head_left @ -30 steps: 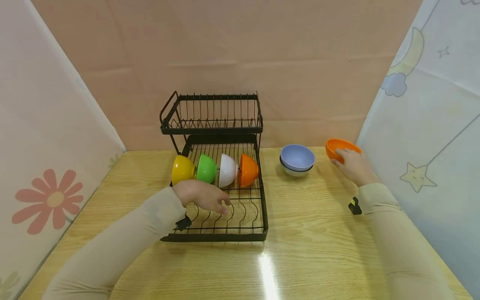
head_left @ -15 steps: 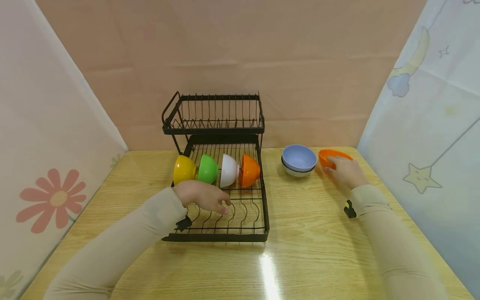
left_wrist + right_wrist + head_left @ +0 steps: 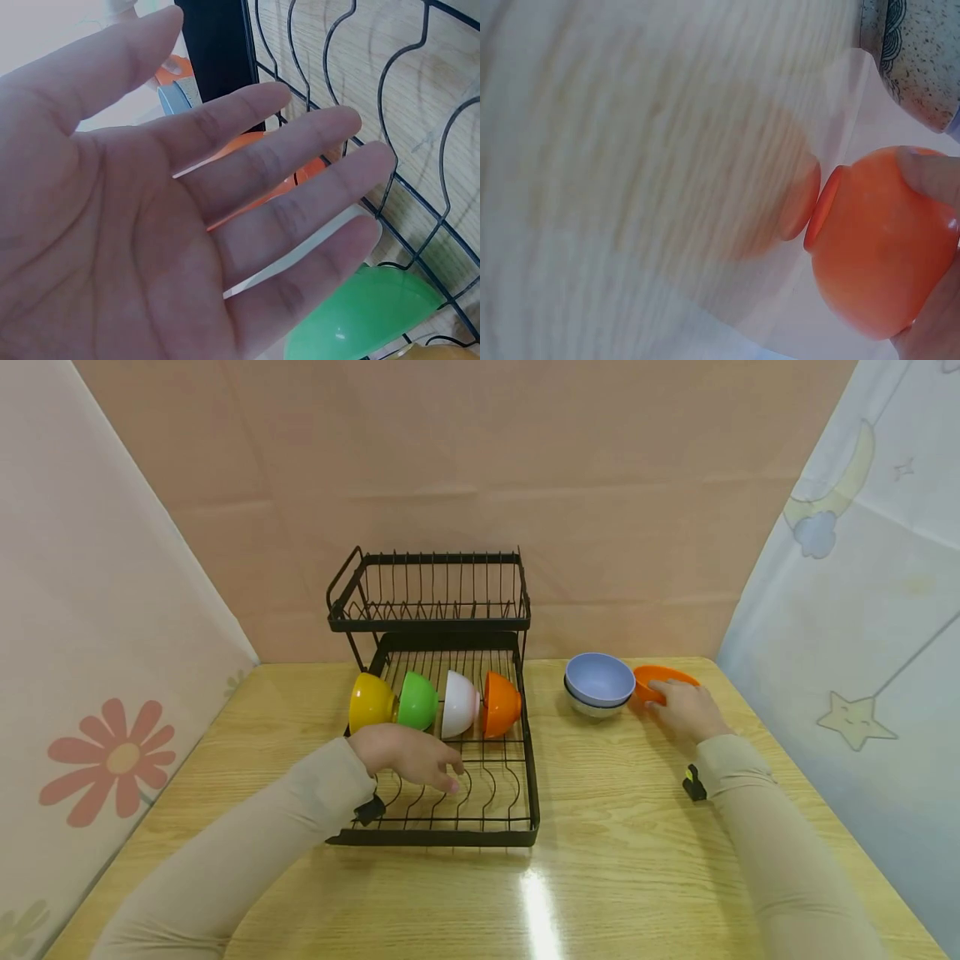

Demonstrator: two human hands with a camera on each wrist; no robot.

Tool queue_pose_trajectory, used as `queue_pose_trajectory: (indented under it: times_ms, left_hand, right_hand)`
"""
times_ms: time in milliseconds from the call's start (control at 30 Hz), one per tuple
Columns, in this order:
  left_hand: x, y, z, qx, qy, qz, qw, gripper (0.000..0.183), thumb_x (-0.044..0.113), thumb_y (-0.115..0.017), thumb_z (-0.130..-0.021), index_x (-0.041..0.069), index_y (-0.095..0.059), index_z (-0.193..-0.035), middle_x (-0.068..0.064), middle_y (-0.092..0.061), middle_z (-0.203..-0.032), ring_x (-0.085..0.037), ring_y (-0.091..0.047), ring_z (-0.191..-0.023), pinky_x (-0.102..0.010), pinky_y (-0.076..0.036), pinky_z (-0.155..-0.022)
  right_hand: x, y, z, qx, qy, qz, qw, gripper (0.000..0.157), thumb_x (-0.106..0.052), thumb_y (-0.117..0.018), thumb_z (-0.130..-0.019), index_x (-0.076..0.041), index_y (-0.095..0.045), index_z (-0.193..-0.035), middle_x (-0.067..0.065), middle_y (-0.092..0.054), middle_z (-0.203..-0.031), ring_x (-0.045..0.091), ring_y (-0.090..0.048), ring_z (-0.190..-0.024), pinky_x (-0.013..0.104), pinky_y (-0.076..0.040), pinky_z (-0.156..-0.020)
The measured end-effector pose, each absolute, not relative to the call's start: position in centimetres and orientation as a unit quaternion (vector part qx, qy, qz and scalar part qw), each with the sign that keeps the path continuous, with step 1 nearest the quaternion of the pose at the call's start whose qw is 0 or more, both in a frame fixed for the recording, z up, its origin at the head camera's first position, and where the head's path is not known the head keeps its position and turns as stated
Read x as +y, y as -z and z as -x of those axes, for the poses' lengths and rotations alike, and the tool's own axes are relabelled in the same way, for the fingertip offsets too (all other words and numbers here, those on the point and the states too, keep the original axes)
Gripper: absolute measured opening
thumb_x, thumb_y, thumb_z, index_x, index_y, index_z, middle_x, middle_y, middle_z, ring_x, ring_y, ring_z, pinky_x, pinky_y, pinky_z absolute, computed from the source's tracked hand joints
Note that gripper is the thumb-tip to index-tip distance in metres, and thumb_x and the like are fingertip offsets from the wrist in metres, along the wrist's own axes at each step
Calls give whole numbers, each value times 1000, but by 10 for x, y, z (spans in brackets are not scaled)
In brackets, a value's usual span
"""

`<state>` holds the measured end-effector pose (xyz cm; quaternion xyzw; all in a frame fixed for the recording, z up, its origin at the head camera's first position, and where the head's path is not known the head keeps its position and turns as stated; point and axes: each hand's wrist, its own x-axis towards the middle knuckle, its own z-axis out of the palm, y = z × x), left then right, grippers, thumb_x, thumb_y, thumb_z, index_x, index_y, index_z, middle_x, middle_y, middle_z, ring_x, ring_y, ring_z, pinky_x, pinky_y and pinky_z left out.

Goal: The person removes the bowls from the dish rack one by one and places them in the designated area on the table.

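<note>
In the head view my right hand grips an orange bowl at the back right of the table. The right wrist view shows my thumb against that bowl's side, its foot close over the tabletop and its reflection. Just left of it, a periwinkle-blue bowl sits stacked in a speckled bowl with a dark wave pattern. My left hand hovers over the front of the black dish rack, fingers spread and holding nothing. Behind it, yellow, green, white and orange bowls stand on edge in a row.
The rack's upper tier rises at the back, with wire slots. A pink cloth wall backs the wooden table, and patterned cloth panels flank it on the left and right.
My right hand has brought the orange bowl left and down, close beside the stacked bowls. The left hand keeps its place over the rack. The head view has shifted slightly.
</note>
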<state>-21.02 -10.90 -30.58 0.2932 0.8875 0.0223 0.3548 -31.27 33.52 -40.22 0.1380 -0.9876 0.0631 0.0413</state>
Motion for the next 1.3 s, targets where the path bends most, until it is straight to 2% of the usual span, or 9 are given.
queue_pose_trajectory:
  times_ms: [367, 733, 1300]
  left_hand:
    - [-109, 310, 212, 887, -16, -296, 353, 49, 46, -48, -99, 19, -49, -141, -1, -58, -135, -19, -53, -125, -40, -40, -107]
    - [-107, 308, 211, 887, -21, -293, 356, 50, 45, -49, -99, 18, -47, -141, -2, -59, -134, -19, -53, -124, -40, -40, -107]
    - [-108, 306, 209, 888, -23, -295, 353, 52, 45, -50, -99, 17, -45, -142, -3, -59, -134, -19, -54, -124, -40, -40, -107]
  right_hand:
    - [334, 403, 315, -987, -46, -149, 48, 46, -19, -58, -95, 1, -51, -136, 31, -55, -130, 50, -49, -120, 70, -32, -99]
    - [333, 406, 316, -987, -36, -156, 23, 44, -21, -57, -96, -1, -50, -135, 33, -55, -129, 52, -49, -119, 71, -34, -95]
    - [332, 410, 314, -987, -39, -158, 5, 48, -23, -57, -96, -2, -49, -137, 25, -55, -134, 50, -48, -123, 73, -30, -97]
